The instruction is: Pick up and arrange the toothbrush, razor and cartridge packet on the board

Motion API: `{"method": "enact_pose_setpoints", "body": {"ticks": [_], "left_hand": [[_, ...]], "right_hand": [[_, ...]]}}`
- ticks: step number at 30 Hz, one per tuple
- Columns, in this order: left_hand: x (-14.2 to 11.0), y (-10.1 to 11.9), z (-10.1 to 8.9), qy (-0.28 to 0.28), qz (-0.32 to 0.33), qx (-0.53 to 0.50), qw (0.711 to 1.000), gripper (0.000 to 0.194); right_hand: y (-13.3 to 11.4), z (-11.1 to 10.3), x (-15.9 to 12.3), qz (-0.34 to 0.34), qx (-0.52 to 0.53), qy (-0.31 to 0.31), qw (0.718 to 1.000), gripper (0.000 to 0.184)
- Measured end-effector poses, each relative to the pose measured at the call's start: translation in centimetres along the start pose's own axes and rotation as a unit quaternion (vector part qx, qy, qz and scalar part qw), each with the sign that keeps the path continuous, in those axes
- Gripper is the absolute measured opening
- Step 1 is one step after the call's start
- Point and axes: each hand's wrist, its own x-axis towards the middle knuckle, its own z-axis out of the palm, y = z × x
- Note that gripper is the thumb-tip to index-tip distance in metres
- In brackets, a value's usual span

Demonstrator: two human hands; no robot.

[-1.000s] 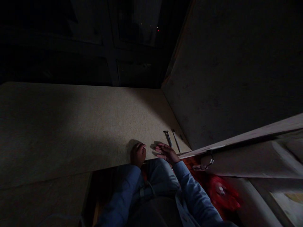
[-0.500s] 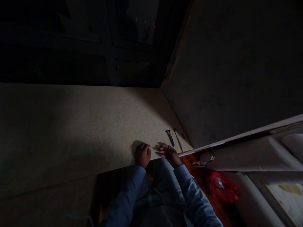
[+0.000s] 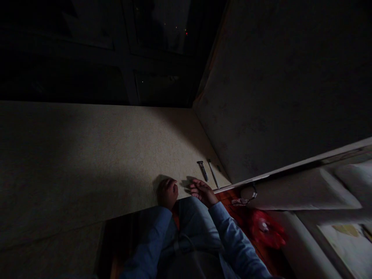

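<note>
My left hand [image 3: 167, 192] rests at the front edge of the pale ledge [image 3: 122, 147], fingers loosely bent. A gap shows between its thumb and fingers, and I see nothing held. To its right, my right hand [image 3: 202, 191] lies half turned up, fingers apart and holding nothing. Just beyond that hand is a razor [image 3: 202, 171] with a dark handle, its head pointing away from me. A thin, light-handled toothbrush [image 3: 214, 173] lies beside the razor. Near the wall there is a small dark item [image 3: 219, 168], too dim to name.
A dark wall panel [image 3: 261, 97] bounds the ledge on the right, and a dark window [image 3: 162, 85] stands behind it. Below right, a red plastic bag [image 3: 266, 229] sits on the reddish floor by pale cushions [image 3: 308, 188]. A cable [image 3: 254, 192] hangs near them.
The whole view has shifted, so the ledge and its things appear slightly farther left. Both hands keep nearly the same pose, and the razor and toothbrush stay put.
</note>
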Motion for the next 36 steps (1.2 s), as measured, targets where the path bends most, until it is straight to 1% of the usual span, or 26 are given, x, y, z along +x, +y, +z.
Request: {"method": "enact_pose_setpoints", "body": {"ticks": [5,9,11,19,24,29,32,36], "left_hand": [[0.0,-0.7,0.1,0.027,0.017,0.023,0.999,0.025],[0.1,-1.2,0.2,0.047,0.047,0.037,0.997,0.023],[0.1,-1.3,0.2,0.052,0.049,0.038,0.997,0.023],[0.1,-1.4,0.0,0.051,0.045,0.043,0.997,0.023],[0.1,-1.5,-0.1,0.057,0.047,0.038,0.997,0.023],[0.0,-1.6,0.1,0.045,0.034,0.043,0.997,0.024],[0.0,-1.7,0.1,0.034,0.023,0.04,0.998,0.025],[0.0,-1.5,0.0,0.028,0.02,0.027,0.999,0.025]], "right_hand": [[0.2,0.0,0.4,-0.002,0.017,-0.055,0.998,0.038],[0.5,0.1,0.6,-0.01,0.032,-0.063,0.997,0.037],[0.6,0.2,0.6,-0.013,0.035,-0.063,0.997,0.037],[1.5,1.0,0.8,-0.048,0.026,-0.035,0.998,0.035],[2.1,1.1,0.8,-0.075,0.022,0.01,0.997,0.032],[2.4,1.1,0.3,-0.095,0.01,0.034,0.995,0.037],[2.4,1.2,0.3,-0.092,0.006,0.04,0.995,0.04],[2.5,1.1,0.4,-0.087,-0.012,0.034,0.996,0.037]]}}
